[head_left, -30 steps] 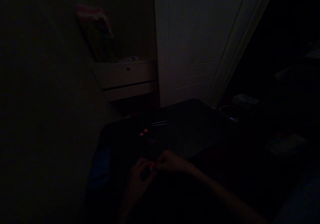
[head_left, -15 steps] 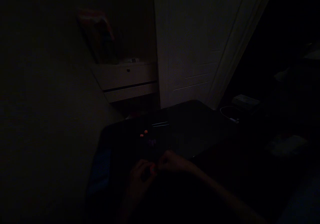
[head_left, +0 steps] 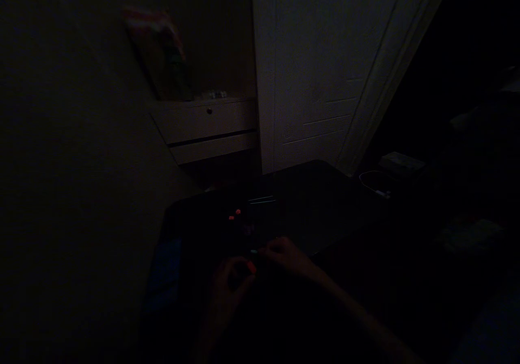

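The room is very dark. My left hand (head_left: 229, 285) is curled over a dark table (head_left: 320, 207), its fingertips pinching a small red piece (head_left: 251, 267). Just to its right and a little farther away, my right hand (head_left: 286, 255) has its fingers pinched together, with a tiny greenish piece (head_left: 254, 252) at their tips. Two small orange pieces (head_left: 234, 215) lie on the table beyond the hands, next to a thin pale strip (head_left: 262, 199).
A pale door (head_left: 320, 71) stands behind the table. A drawer unit (head_left: 207, 128) with a colourful box (head_left: 160, 55) on top sits at the back left. A white cable (head_left: 374, 185) and a small box (head_left: 402, 162) lie on the right.
My right hand has drawn slightly away from the left hand, up and to the right, so the red piece shows more plainly at the left fingertips.
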{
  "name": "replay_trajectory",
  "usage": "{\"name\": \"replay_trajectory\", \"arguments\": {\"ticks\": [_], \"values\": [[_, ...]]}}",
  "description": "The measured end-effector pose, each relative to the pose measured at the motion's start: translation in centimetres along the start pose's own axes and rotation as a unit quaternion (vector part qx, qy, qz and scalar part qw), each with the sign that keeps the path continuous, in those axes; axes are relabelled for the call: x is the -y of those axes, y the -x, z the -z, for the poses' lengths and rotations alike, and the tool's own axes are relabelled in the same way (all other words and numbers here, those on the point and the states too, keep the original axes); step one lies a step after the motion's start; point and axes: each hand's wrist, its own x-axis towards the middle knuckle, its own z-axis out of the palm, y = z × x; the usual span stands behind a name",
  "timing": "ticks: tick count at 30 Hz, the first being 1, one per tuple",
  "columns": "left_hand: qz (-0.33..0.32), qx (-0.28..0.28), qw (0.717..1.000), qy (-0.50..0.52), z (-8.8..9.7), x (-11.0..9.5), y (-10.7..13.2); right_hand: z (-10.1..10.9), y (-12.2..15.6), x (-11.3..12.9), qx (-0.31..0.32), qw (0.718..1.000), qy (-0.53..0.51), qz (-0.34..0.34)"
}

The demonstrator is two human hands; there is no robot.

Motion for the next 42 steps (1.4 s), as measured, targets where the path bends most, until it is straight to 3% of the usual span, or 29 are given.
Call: {"name": "replay_trajectory", "arguments": {"ticks": [5,10,13,18,22,26,32,42], "values": [[-0.003,-0.007,1.0,-0.004,-0.1,-0.3,0.0,-0.4,0.3,-0.1,0.054,0.998,0.021,0.018],[0.0,-0.007,1.0,0.004,-0.1,0.0,0.0,-0.1,0.1,0.1,0.071,0.997,0.034,0.02],[-0.018,0.021,1.0,0.015,0.0,0.1,-0.2,0.1,0.1,0.3,0.068,0.997,0.042,0.016],[-0.045,0.012,0.999,-0.004,-0.2,0.1,-0.2,-0.7,1.1,1.0,0.032,0.999,0.043,0.002],[-0.073,-0.004,0.997,-0.024,-0.5,0.1,0.1,-2.8,2.9,0.7,-0.067,0.997,0.033,-0.017],[-0.086,-0.023,0.994,-0.06,-0.7,0.0,0.2,-5.0,4.3,-0.1,-0.121,0.993,0.006,-0.005],[-0.11,-0.014,0.991,-0.072,-0.9,0.2,0.2,-6.0,4.8,0.5,-0.121,0.992,0.016,-0.011],[-0.164,-0.055,0.981,-0.088,-1.5,0.6,0.7,-6.0,5.3,1.9,-0.131,0.988,0.074,-0.02]]}}
